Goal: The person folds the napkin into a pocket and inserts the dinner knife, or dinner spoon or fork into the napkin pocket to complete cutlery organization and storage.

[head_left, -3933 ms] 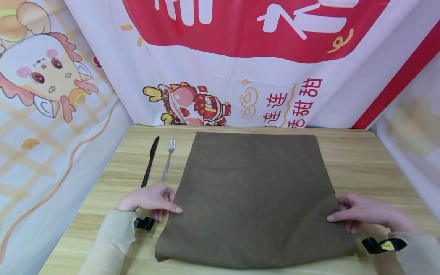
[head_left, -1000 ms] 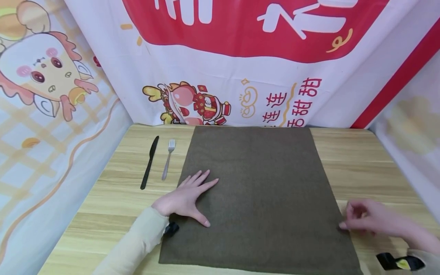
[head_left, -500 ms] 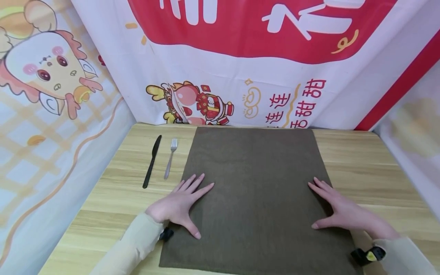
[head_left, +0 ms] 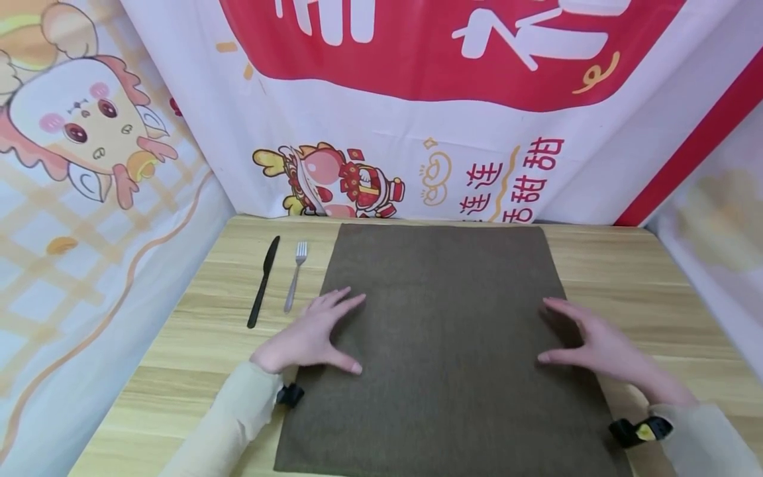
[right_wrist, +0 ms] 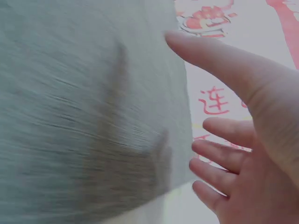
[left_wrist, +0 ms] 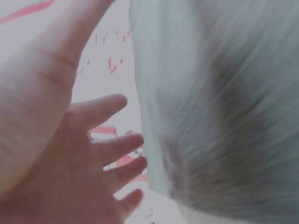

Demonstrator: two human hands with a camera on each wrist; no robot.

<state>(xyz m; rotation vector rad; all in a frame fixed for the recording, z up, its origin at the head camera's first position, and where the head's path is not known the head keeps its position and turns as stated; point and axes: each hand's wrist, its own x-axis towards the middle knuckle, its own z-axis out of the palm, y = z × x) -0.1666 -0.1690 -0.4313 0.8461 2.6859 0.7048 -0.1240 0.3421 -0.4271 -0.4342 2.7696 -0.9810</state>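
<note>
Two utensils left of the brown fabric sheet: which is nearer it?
The silver-coloured metal fork, lying between the sheet and the long black knife farther left.

The left sleeve (head_left: pixel 229 421) is long and cream, with soft wrinkles by the wrist. The right sleeve (head_left: pixel 709 440) is pale too, and looks a bit greyer. A small, boxy black thing (head_left: pixel 291 395) sits at the left wrist. The right wrist has a black band (head_left: pixel 626 432) with a bright yellow mark (head_left: pixel 646 432) on it. The left hand (head_left: pixel 306 336) and right hand (head_left: pixel 605 348) are bare, with slim fingers and round tips.
</note>
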